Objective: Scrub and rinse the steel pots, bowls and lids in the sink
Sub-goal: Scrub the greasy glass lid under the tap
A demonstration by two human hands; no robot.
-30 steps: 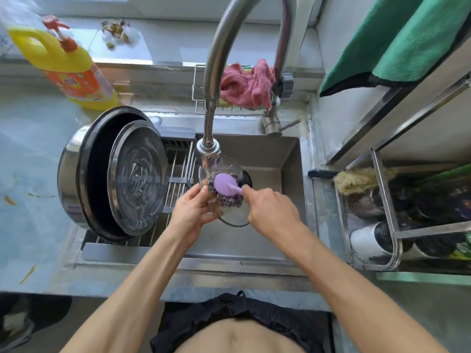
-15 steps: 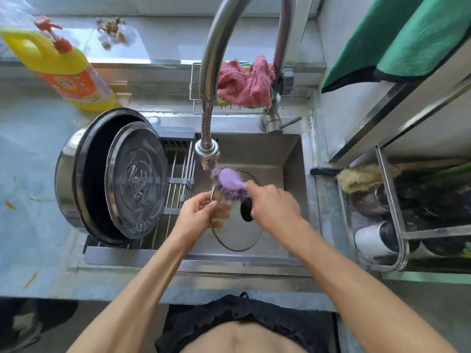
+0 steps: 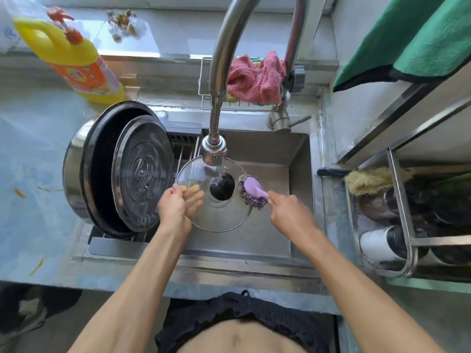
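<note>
- Steel sink, mid-wash: from my remote seat I see its basin under one gooseneck tap, whose spray head hangs just above the work.
- One large steel pot lies on its side on the drying rack at the left of the basin, with one ribbed steel lid leaning in its mouth.
- One glass lid with a steel rim and a black knob is held tilted over the basin, directly under the spray head. I count no bowls in view.
- My left hand pinches the lid's left edge, thumb on top and fingers showing through the glass beneath.
- My right hand grips the lilac handle of one steel-wool scrubber, which touches the lid's right rim.
- One yellow detergent bottle stands on the counter behind the pot; one pink cloth sits in the wire caddy by the tap.
- Risk, as I judge it: wet glass held by an edge pinch alone could slip if the scrubber pushes hard on the far rim, dropping the lid into the basin.
- A second risk: lifting the lid could knock it against the spray head so close above.
</note>
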